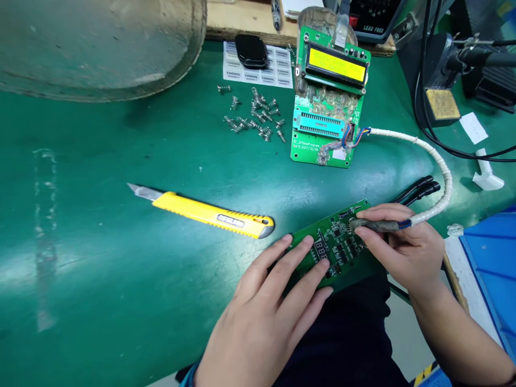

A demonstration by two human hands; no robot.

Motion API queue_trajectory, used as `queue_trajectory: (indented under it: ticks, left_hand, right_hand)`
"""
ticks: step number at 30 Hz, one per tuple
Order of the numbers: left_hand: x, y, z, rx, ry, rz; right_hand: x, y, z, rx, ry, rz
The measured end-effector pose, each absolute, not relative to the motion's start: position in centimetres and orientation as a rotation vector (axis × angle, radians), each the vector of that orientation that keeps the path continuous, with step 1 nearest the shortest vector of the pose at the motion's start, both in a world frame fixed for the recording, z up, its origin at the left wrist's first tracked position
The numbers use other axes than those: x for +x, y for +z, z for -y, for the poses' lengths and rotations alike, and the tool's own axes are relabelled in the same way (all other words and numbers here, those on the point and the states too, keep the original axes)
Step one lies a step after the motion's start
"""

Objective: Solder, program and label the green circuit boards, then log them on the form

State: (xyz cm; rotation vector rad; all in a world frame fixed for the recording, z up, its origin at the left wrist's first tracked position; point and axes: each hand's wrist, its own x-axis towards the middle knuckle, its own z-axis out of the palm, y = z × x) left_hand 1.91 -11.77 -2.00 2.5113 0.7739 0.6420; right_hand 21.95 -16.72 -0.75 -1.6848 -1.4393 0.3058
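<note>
A green circuit board (342,242) lies tilted near the table's front edge, carrying small chips and a digit display. My left hand (270,306) holds its left part, fingertips spread over the top and near edge. Between the thumb and fingers of my right hand (411,247) is a grey-wrapped probe connector (379,224), its tip against the board's upper right part. From it a white-wrapped cable (443,166) curves to a green programmer board (326,150) with a lit yellow screen (336,64) and a turquoise chip socket (319,124).
A yellow utility knife (209,215), blade out, lies left of the board. Several small springs (258,115) are scattered below a label sheet (278,78) bearing a black object (251,51). Black-tipped cables (419,189) lie behind my right hand. A blue bin (492,258) stands at right.
</note>
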Motion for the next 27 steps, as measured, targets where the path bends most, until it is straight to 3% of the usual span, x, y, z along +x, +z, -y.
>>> queue_trajectory:
  ticks: [27]
  left_hand:
    - [1.88,-1.80,11.85,2.507,0.608,-0.786]
  right_hand:
    - [22.06,-0.71,16.75,-1.697,0.293,1.438]
